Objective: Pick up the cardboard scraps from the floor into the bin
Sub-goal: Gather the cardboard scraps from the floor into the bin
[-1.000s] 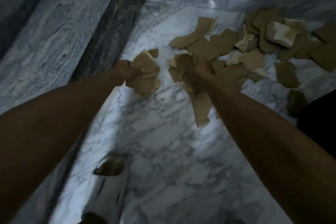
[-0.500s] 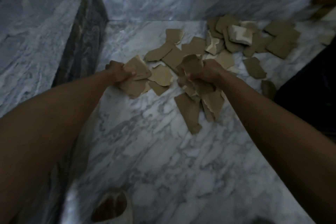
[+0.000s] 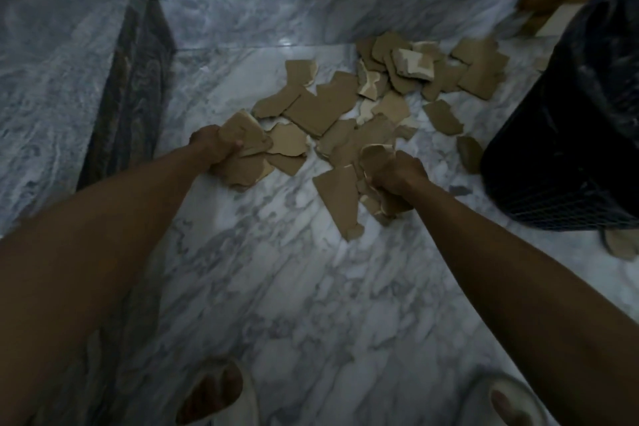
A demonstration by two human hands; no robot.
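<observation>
Left hand: the left hand (image 3: 215, 148), left of centre in the frame, was clamped on a bundle of scraps (image 3: 247, 152), fingers curled round the stack.

Right hand: the right hand (image 3: 397, 176), right of centre, was closed round a second handful (image 3: 375, 180) that included one long piece (image 3: 340, 199) hanging towards the bottom of the frame.

Loose scraps: the remaining cardboard scraps (image 3: 380, 93) lay scattered on the marble floor (image 3: 294, 287) in the upper centre of the frame, beyond both hands and up to the skirting.

Bin: the dark mesh bin (image 3: 570, 135), lined with a black bag, stood at the right edge of the frame; a few pieces lay just beside its base.

Key relation: the bin lay to the right of both hands, and the right hand was the nearer one, with the left hand well apart from it across the pile.

Judgement: both loads appeared ready to carry; the long piece, hanging lengthwise below the right fist, seemed the likeliest to slip or to catch the rim.

Feet: two feet in light sandals (image 3: 221, 394) showed at the bottom edge.
</observation>
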